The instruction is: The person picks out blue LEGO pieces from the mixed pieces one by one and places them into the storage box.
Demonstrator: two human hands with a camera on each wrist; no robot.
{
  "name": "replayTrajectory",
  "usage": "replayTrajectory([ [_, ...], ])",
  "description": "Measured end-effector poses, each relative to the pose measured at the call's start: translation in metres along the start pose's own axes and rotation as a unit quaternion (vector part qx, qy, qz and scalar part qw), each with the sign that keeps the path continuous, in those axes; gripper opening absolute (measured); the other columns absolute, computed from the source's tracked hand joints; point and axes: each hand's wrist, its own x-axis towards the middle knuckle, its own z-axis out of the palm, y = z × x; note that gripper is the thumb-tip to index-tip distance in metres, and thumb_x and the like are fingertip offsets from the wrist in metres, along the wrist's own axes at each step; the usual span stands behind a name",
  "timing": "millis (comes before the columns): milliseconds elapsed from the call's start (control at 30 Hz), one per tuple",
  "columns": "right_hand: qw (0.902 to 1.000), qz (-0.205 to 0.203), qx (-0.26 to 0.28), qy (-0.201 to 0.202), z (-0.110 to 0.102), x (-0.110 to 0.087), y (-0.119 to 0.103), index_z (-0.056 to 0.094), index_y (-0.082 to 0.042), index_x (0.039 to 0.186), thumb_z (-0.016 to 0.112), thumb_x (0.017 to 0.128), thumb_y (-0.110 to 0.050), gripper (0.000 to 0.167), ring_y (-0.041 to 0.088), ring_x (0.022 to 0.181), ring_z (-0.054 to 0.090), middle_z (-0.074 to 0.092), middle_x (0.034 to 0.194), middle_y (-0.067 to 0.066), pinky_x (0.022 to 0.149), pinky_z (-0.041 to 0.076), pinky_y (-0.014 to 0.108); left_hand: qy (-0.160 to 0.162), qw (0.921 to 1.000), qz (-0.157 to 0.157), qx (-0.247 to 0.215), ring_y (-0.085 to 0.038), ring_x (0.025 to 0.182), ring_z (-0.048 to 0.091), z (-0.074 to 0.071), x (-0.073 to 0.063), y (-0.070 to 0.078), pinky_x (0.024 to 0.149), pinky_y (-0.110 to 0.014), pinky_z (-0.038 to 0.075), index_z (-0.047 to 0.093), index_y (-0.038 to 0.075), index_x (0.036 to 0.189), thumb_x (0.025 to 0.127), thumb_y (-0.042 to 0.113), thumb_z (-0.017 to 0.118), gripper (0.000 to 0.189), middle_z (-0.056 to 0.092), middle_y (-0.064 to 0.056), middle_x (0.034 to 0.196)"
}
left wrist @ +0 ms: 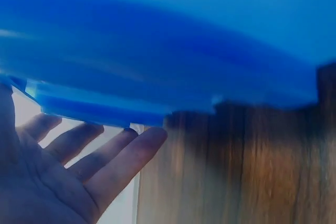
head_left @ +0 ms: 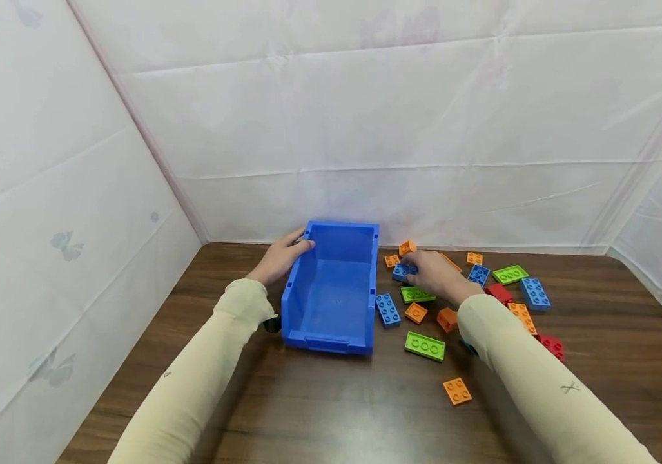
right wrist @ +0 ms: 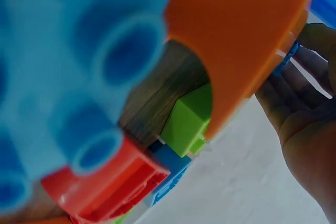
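Observation:
A blue plastic bin (head_left: 336, 303) stands on the table, its inside bare. My left hand (head_left: 282, 256) holds its left wall, thumb over the rim and the other fingers outside. The left wrist view has the left hand (left wrist: 68, 166) under the blurred blue bin wall (left wrist: 131, 56). To the bin's right, my right hand (head_left: 438, 274) pinches a blue toy building brick (head_left: 403, 272) at the back of the scattered bricks. In the right wrist view, part of that blue brick (right wrist: 287, 57) shows between the thumb and fingers of the right hand (right wrist: 310, 103).
Loose bricks lie right of the bin, among them a blue brick (head_left: 387, 310), green plate (head_left: 425, 346), orange plate (head_left: 457, 391) and red brick (head_left: 499, 294). My right forearm passes over some. White sheeting (head_left: 365, 129) rises behind the wooden table (head_left: 307, 412).

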Motion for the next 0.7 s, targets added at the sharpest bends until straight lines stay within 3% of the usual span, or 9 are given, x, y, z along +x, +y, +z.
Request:
replayTrajectory([
  [300, 0.9967, -0.012, 0.049, 0.063, -0.01, -0.014, -0.006, 0.063, 0.002, 0.144, 0.067, 0.106, -0.01, 0.04, 0.04, 0.122, 0.063, 0.065, 0.138, 0.024, 0.104, 0.051, 0.058, 0.02, 0.9988, -0.001, -0.045, -0.044, 0.144, 0.047, 0.004, -0.003, 0.001, 0.111, -0.063, 0.044, 0.032, 0.025, 0.17, 0.106, 0.047, 0.058, 0.073, 0.038, -0.013, 0.168],
  [700, 0.9872, -0.006, 0.106, 0.119, -0.03, -0.025, -0.03, 0.061, -0.001, 0.147, 0.068, 0.106, -0.013, 0.043, 0.038, 0.11, 0.067, 0.064, 0.138, 0.026, 0.096, 0.057, 0.054, 0.05, 0.9966, 0.007, -0.066, -0.041, 0.144, 0.048, 0.009, -0.009, -0.005, 0.108, -0.061, 0.048, 0.037, 0.027, 0.168, 0.105, 0.056, 0.059, 0.072, 0.041, -0.011, 0.167],
])
